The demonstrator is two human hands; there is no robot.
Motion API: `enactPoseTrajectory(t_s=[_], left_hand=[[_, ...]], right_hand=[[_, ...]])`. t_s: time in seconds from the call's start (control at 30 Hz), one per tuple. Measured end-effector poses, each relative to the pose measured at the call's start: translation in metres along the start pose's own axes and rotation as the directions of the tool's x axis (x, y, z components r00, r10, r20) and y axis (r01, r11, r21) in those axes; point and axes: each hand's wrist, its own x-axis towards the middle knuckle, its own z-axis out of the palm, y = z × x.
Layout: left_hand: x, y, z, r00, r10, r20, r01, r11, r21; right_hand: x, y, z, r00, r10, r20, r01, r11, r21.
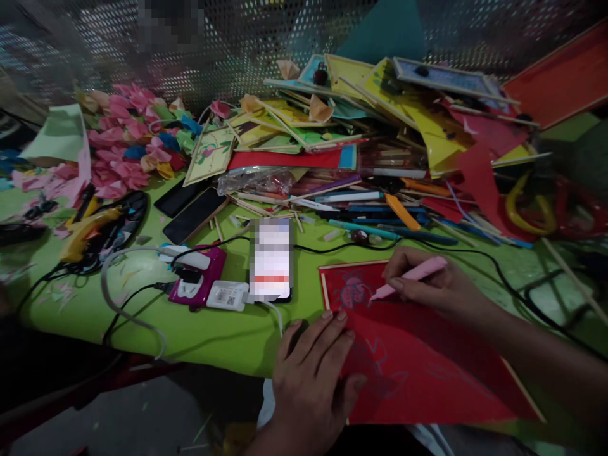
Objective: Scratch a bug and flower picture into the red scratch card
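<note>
My right grip (427, 284) is clamped on a pink marker (430, 268), which points left and down at the red sheet (427, 380), just right of a round drawing (352, 292); I cannot tell whether the tip touches. My left grip (311, 367) holds nothing that I can see: its fingers lie spread over the sheet's left edge, nearer me than the right grip.

Slipping looks the likeliest trouble to me. Should the left grip press too lightly, the sheet could turn and pull a line astray. The right grip's heel could smudge the marks if any are wet. A black cable (332, 251) runs just beyond the right grip; a snag there might tug the things left of it.

Wooden strips (325, 288) edge the sheet on its left, far and right sides. Its near edge seems to reach the desk (213, 339) edge, perhaps past it, so backing there may be poor. A lit phone (270, 256) crowds the left grip's far side, and loose pens (354, 197) lie beyond the right grip. My widest room is toward me, over the sheet.
</note>
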Motion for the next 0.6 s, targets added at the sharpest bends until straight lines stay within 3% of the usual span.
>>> enactPoseTrajectory(t_s=[0.2,0.6], left_hand=[[-0.0004,-0.0010,0.0001,1.000,0.018,0.014,-0.018,1.000,0.005],[-0.0008,-0.0019,-0.0003,1.000,0.018,0.007,-0.018,1.000,0.000]], right_hand=[[0.0015,0.0043,-0.0004,1.000,-0.023,-0.002,0.023,0.998,0.065],[0.0044,-0.0042,0.0012,0.998,-0.059,-0.032,0.060,0.998,0.036]])
